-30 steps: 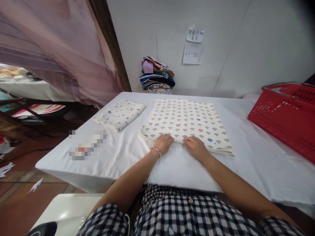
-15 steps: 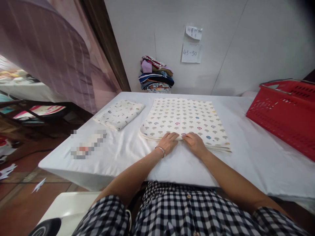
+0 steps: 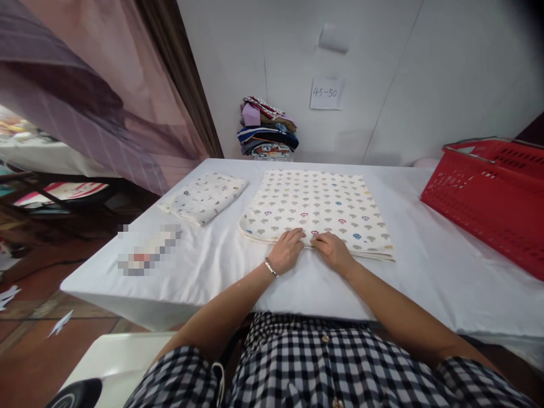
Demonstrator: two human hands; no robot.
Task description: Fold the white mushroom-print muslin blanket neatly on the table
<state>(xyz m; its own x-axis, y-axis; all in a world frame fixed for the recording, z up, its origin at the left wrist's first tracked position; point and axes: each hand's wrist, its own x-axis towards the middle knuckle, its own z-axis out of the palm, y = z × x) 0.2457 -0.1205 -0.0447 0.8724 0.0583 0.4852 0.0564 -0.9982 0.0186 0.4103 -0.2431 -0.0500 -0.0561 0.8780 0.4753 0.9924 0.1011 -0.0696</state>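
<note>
On the white-covered table in front of me lies a cream cloth [image 3: 314,198] printed with grey and coloured mushrooms, folded flat into several layers. My left hand [image 3: 288,249], with a bracelet at the wrist, has its fingers curved over the middle of the near edge; its thumb is hidden. Just beside it, my right hand [image 3: 334,252] pinches the same edge between thumb and fingers. The hands are close but apart. Layers of the cloth show as thin lines along its near edge. A smaller folded cream cloth [image 3: 206,198] with a small print lies to the left.
A red plastic basket [image 3: 480,198] stands on the table's right side. At the back, a pile of folded fabrics [image 3: 267,133] rises against the wall. A blurred-out item [image 3: 148,252] lies at front left. A curtain [image 3: 161,113] hangs beyond the table's left end.
Both hands stay at the cloth's near edge with only slight movement. The layers at the right corner lie closer together. The upper wall paper has curled up, and the curtain has shifted.
</note>
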